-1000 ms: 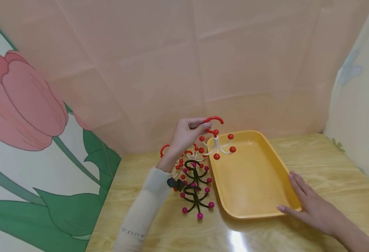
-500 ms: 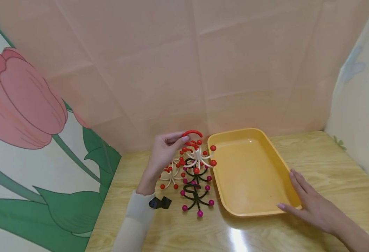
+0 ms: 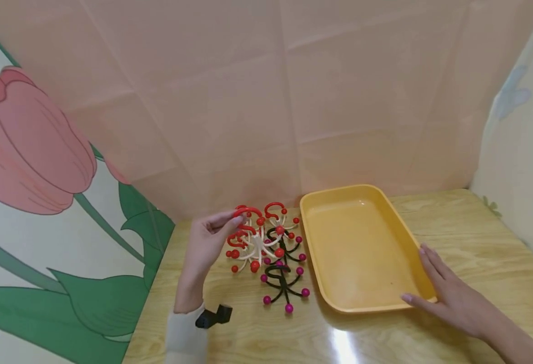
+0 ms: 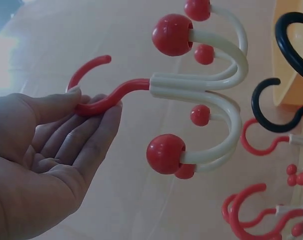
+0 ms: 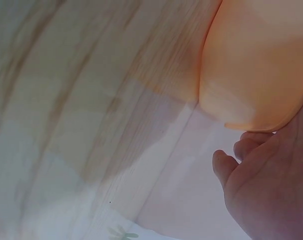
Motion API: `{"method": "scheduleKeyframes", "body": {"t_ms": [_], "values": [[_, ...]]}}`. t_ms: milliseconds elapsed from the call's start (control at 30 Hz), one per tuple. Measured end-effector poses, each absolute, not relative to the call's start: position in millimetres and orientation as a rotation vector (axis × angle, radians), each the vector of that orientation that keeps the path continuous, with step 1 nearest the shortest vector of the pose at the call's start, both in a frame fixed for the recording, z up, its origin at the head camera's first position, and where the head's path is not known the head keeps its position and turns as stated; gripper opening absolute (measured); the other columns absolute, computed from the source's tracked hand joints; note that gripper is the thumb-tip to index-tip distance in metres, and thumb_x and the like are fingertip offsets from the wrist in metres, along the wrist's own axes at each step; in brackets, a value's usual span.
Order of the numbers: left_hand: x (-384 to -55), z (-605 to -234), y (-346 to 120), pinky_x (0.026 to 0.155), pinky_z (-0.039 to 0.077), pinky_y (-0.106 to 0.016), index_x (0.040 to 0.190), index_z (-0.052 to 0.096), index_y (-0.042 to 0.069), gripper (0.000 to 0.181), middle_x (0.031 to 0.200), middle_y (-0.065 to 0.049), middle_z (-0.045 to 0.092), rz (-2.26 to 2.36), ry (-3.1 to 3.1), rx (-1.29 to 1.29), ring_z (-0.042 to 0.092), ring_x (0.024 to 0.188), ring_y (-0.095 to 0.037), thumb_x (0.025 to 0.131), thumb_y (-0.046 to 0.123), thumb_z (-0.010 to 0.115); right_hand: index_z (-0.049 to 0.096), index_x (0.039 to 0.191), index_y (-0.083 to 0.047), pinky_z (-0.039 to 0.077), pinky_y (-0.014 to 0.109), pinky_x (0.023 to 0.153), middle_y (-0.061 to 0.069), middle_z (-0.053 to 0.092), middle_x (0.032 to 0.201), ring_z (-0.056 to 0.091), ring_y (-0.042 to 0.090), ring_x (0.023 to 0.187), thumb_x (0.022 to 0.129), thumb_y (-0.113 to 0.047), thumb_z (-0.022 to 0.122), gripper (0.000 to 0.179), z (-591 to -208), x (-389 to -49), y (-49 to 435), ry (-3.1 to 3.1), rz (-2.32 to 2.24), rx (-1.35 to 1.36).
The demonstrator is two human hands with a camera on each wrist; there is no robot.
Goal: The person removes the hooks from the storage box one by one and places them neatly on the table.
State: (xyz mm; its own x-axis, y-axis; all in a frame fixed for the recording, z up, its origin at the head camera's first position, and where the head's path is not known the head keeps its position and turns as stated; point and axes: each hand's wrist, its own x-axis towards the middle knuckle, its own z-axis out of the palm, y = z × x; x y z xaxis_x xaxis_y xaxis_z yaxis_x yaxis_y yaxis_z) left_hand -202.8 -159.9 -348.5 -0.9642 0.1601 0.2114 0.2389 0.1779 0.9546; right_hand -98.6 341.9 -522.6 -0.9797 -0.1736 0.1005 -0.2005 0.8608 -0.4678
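My left hand (image 3: 202, 247) pinches the red hook of a white multi-arm hook hanger (image 3: 257, 245) with red ball tips. In the left wrist view this hanger (image 4: 191, 82) lies sideways, its red hook between thumb and fingers. Below and around it in the head view, several similar red-and-white hangers (image 3: 275, 216) stand, partly hidden behind it. Two black hangers with magenta ball tips, a front one (image 3: 284, 287) and a rear one (image 3: 284, 248), stand beside them. My right hand (image 3: 459, 306) rests on the near right corner of a yellow tray (image 3: 361, 253), fingers extended along its rim.
The wood-grain table (image 3: 457, 227) carries the tray and hangers. A pinkish cloth backdrop (image 3: 230, 111) rises behind, with a tulip-printed panel (image 3: 43, 151) on the left and a pale panel (image 3: 521, 167) on the right.
My left hand has moved left and down with the red-and-white hanger, from over the tray's far left corner to the other red-and-white hangers. My right hand has stayed on the tray.
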Motion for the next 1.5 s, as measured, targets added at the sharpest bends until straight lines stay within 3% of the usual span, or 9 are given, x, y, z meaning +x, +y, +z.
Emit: {"method": "scheduleKeyframes", "body": {"t_ms": [133,333,567,833,1067,1300,1500], "values": [[-194,-359,-171,0.092,0.063,-0.027,0.122,0.078,0.007,0.027,0.116,-0.012,0.081,-1.914,-2.372,-0.329,0.080,0.101,-0.015,0.099,0.019,0.075,-0.004,0.169,-0.013,0.038,0.082,0.097,0.011,-0.011,0.178,0.024,0.065,0.150,0.096,-0.047,0.074,0.113,-524,-99,344,-2.973,0.778,0.295],[-182,-372,-186,0.092,0.063,-0.026,0.124,0.077,0.003,0.027,0.114,-0.012,0.081,-1.902,-2.348,-0.267,0.079,0.100,-0.014,0.100,0.015,0.073,-0.005,0.169,-0.014,0.040,0.082,0.096,0.011,-0.011,0.178,0.030,0.066,0.145,0.096,-0.047,0.074,0.113,-525,-98,344,-2.974,0.762,0.291],[-167,-394,-205,0.092,0.061,-0.021,0.125,0.078,0.009,0.029,0.113,-0.005,0.082,-1.896,-2.381,-0.092,0.079,0.102,-0.011,0.099,0.020,0.075,-0.003,0.170,-0.014,0.037,0.083,0.098,0.011,-0.010,0.178,0.026,0.066,0.147,0.095,-0.046,0.076,0.114,-524,-97,341,-2.949,0.811,0.291],[-156,-424,-220,0.089,0.063,-0.024,0.122,0.079,0.005,0.026,0.110,-0.009,0.082,-1.902,-2.370,0.063,0.080,0.099,-0.013,0.097,0.012,0.076,-0.005,0.170,-0.016,0.039,0.083,0.096,0.010,-0.011,0.178,0.030,0.067,0.145,0.095,-0.047,0.075,0.114,-526,-98,341,-2.960,0.788,0.287],[-155,-438,-221,0.090,0.064,-0.028,0.124,0.078,0.007,0.026,0.116,-0.011,0.081,-1.875,-2.407,0.151,0.079,0.099,-0.008,0.098,0.010,0.075,-0.005,0.170,-0.015,0.035,0.084,0.098,0.010,-0.012,0.178,0.019,0.063,0.152,0.096,-0.046,0.075,0.113,-528,-98,343,-2.948,0.808,0.283],[-155,-453,-218,0.084,0.066,-0.032,0.121,0.078,0.001,0.026,0.110,-0.014,0.081,-1.893,-2.351,0.099,0.079,0.094,-0.009,0.096,0.005,0.076,-0.006,0.169,-0.014,0.038,0.084,0.096,0.012,-0.012,0.178,0.032,0.069,0.142,0.096,-0.046,0.075,0.114,-527,-97,341,-2.954,0.790,0.285],[-158,-462,-215,0.087,0.065,-0.035,0.119,0.079,0.004,0.025,0.110,-0.012,0.082,-1.926,-2.367,0.144,0.080,0.099,-0.017,0.095,0.006,0.077,-0.005,0.169,-0.014,0.041,0.082,0.095,0.012,-0.011,0.178,0.040,0.068,0.137,0.095,-0.046,0.076,0.115,-525,-98,341,-2.953,0.768,0.289]]}}
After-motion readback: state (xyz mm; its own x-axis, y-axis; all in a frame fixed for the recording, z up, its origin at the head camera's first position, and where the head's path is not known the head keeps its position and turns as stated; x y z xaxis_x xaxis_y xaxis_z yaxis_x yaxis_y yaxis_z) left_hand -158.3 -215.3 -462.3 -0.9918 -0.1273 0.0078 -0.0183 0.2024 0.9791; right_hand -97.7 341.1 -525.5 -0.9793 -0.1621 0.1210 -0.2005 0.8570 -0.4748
